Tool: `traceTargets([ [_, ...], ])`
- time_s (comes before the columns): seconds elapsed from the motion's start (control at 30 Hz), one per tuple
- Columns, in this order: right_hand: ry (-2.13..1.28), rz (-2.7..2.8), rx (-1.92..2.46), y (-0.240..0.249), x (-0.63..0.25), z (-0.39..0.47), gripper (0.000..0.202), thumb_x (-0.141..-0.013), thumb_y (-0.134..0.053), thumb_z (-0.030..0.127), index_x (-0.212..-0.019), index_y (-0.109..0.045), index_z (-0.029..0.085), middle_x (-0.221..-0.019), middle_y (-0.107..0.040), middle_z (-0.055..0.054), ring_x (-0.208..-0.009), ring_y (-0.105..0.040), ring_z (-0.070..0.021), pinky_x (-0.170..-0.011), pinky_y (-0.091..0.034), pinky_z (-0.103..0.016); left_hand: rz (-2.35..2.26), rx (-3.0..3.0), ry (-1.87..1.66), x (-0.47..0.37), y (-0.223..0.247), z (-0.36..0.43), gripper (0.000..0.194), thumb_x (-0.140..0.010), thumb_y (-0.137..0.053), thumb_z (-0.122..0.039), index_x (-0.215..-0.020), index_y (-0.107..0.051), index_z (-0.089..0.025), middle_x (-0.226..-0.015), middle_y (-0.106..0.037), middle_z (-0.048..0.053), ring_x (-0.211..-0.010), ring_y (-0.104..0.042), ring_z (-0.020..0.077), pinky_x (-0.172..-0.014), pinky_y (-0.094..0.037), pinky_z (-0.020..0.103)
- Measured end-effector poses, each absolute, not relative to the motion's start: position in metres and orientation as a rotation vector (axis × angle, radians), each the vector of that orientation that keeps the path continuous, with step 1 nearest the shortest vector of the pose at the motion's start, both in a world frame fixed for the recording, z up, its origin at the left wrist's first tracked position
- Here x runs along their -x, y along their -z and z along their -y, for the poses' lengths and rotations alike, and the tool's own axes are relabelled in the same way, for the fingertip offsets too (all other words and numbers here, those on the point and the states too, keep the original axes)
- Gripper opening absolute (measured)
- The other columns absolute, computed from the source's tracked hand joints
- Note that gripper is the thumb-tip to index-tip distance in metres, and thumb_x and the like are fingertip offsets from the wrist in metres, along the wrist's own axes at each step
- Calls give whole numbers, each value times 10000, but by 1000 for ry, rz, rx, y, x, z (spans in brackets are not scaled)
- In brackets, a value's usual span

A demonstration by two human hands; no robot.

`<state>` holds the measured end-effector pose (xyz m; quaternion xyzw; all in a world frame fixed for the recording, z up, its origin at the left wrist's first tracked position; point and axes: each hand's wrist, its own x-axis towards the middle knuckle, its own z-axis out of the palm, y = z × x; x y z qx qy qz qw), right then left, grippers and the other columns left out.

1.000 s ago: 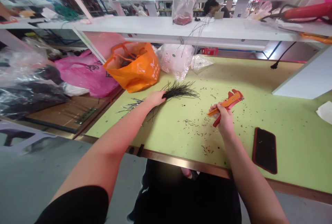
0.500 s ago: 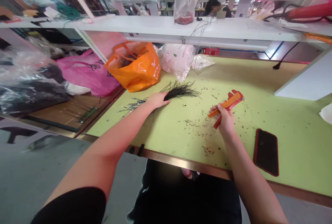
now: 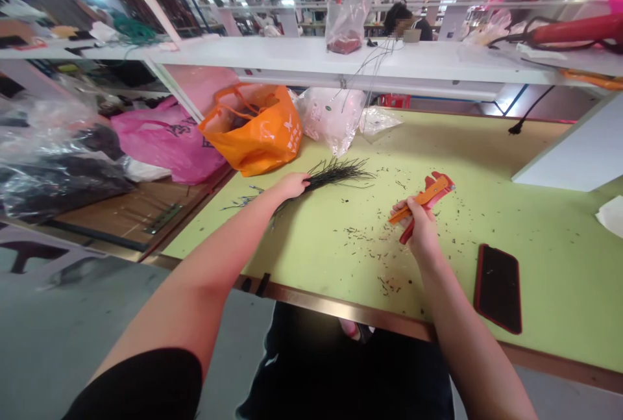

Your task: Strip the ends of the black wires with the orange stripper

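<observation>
Pale green worktop (image 3: pixel 302 254) stretches beneath a long white shelf (image 3: pixel 272 53), with a bundle of thin black wires (image 3: pixel 338 175) lying left of its middle. The left hand (image 3: pixel 293 185) lies over the bundle's midsection, touching it; its fingers are mostly hidden, so how tightly they close cannot be told. Loose ends fan out rightward past the fingertips, while blue-tipped ends (image 3: pixel 243 200) poke out behind the wrist. To the right, the right hand (image 3: pixel 422 226) grips an orange-and-red hand tool (image 3: pixel 434 191), fingers wrapped about its handles, which stand apart. Short dark scraps (image 3: pixel 357 233) scatter between and around the hands. Farther out sit a dark phone (image 3: pixel 497 289) with a red edge, near the right forearm, and an orange bag (image 3: pixel 265 141) behind the wires.
</observation>
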<state>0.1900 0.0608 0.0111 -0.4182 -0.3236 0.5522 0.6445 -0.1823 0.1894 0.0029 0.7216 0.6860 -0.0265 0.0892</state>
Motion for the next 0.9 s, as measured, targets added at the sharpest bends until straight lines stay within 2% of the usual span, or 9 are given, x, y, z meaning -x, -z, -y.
traceTargets([
  [0.17,-1276,755,978,-11,-190,-61,394,-788,-914,553,-891,-694,243,-847,-732,-23,-844,-745,-210,-693,-672,-316,-2060,-2153,47,180,2,-188,446,-1019,-516,-363,-1369,-763,-237,-1386,-761,91,-1248,-722,266,-1094,-532,291],
  [0.3,-1281,750,982,-10,-189,-62,417,-774,-916,574,-865,-690,237,-832,-733,-27,-811,-739,-203,-652,-658,-299,-2081,-2187,35,175,7,-178,484,-1024,-519,-373,-1440,-706,-210,-1401,-734,127,-1282,-693,284,-1139,-506,330],
  [0.37,-1282,736,980,-10,-189,-62,446,-734,-935,586,-851,-684,237,-819,-730,-23,-787,-736,-200,-652,-661,-302,-2097,-2213,8,172,10,-172,544,-1029,-528,-393,-1526,-624,-194,-1489,-674,143,-1381,-626,298,-1202,-457,357],
  [0.47,-1289,753,974,-12,-189,-62,448,-729,-933,585,-863,-680,241,-817,-729,-18,-776,-740,-201,-651,-659,-305,-2173,-2201,-42,169,15,-165,721,-1017,-575,-525,-1633,-474,-165,-1647,-521,185,-1512,-497,359,-1251,-411,433],
  [0.53,-1288,760,983,-14,-188,-61,444,-737,-924,585,-865,-673,241,-819,-731,-18,-772,-745,-202,-645,-656,-305,-2248,-2102,-59,169,20,-164,851,-984,-615,-626,-1654,-424,-138,-1680,-466,225,-1515,-488,410,-1218,-447,486],
  [0.6,-1284,754,995,-15,-188,-61,450,-732,-923,588,-856,-665,241,-815,-733,-18,-771,-749,-204,-643,-655,-305,-2271,-2023,-88,172,25,-163,898,-955,-648,-671,-1638,-442,-125,-1645,-503,250,-1462,-544,437,-1165,-494,513],
  [0.7,-1280,750,1004,-15,-187,-60,448,-736,-918,588,-854,-661,240,-814,-736,-21,-779,-754,-209,-648,-656,-311,-2210,-2059,-164,179,30,-165,798,-972,-668,-599,-1599,-505,-132,-1560,-599,237,-1396,-614,410,-1157,-503,491],
  [0.9,-1290,751,1009,-14,-186,-60,451,-731,-917,583,-883,-665,240,-815,-733,-18,-795,-754,-210,-665,-653,-314,-2057,-2170,-217,191,31,-168,560,-988,-672,-442,-1495,-649,-204,-1447,-717,134,-1344,-668,318,-1160,-502,387],
])
